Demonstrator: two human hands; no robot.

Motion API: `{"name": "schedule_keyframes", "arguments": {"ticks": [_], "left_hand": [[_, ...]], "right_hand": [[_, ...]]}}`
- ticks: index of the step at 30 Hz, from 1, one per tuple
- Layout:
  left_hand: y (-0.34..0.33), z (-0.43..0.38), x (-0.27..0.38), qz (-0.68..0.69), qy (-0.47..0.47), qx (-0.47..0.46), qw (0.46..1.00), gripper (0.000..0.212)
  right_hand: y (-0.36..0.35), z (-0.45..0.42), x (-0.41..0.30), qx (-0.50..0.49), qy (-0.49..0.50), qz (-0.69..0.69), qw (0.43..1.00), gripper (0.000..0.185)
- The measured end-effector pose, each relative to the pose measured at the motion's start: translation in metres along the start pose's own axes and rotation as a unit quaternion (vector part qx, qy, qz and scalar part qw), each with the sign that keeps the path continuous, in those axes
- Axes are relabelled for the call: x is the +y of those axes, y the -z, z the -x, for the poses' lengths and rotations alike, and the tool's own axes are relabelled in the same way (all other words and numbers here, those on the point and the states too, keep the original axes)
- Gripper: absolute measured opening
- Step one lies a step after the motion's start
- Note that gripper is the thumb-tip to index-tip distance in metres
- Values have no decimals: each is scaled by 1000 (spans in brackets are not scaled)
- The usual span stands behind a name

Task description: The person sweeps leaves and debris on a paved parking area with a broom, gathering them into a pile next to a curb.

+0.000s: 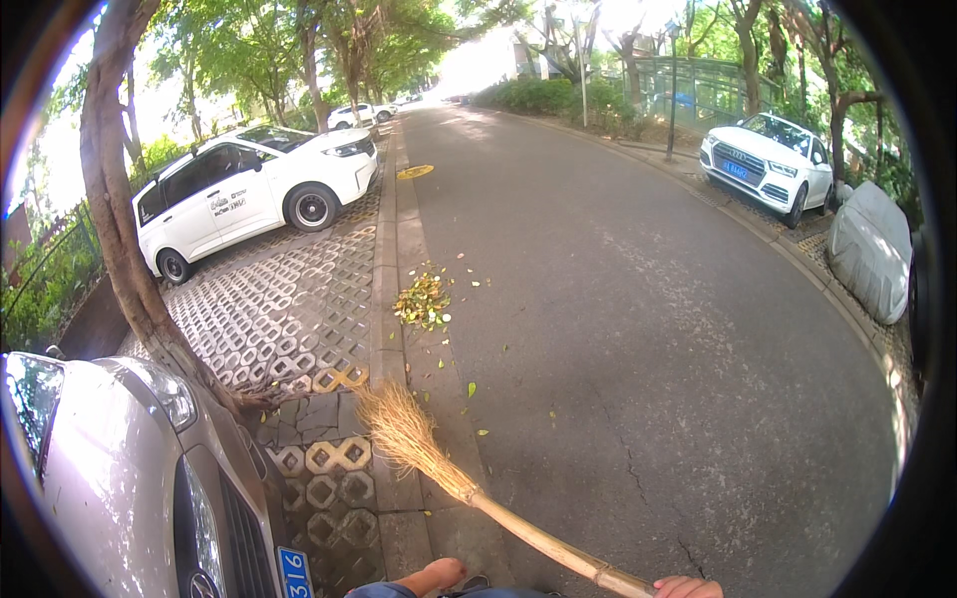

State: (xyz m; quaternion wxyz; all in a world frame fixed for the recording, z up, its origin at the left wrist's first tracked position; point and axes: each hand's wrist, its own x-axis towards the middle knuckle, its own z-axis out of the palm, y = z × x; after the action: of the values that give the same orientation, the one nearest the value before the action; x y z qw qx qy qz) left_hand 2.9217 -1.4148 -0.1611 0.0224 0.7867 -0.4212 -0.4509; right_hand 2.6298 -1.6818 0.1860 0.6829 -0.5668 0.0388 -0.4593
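Observation:
A broom with straw-coloured twig bristles [404, 427] and a bamboo handle [542, 540] slants across the lower middle. My right hand [688, 587] is wrapped around the handle at the bottom edge, partly cut off by the frame. The bristles point up and left, over the kerb [389, 456] beside the parking bay. At the bottom centre is my left hand [446, 572], rounded and away from the broom; its fingers are hidden. Beyond the bristles, a small heap of green and yellow leaves [424, 300] lies against the kerb, with scattered leaves nearer.
A silver car [112, 448] stands close on the left, by a tree trunk [123, 194]. Farther off, a white car [247, 179] is parked on grid pavers [277, 299]. Across the asphalt road [635, 336] are another white car [770, 161] and a grey-covered object [871, 254].

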Motion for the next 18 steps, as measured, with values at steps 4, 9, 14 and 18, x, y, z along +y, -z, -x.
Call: {"name": "schedule_keyframes", "arguments": {"ticks": [4,9,14,18], "left_hand": [[8,2,6,32,25,2,999,26],[14,5,17,12,27,40,999,27],[22,11,26,-2,11,48,999,31],[24,11,31,-5,8,50,999,30]], "right_hand": [[-1,-1,2,8,0,-11,1000,15],[-3,-4,2,11,-2,-11,1000,14],[-4,-6,0,14,-9,-8,1000,14],[-4,-6,0,17,-10,-11,1000,15]]}}
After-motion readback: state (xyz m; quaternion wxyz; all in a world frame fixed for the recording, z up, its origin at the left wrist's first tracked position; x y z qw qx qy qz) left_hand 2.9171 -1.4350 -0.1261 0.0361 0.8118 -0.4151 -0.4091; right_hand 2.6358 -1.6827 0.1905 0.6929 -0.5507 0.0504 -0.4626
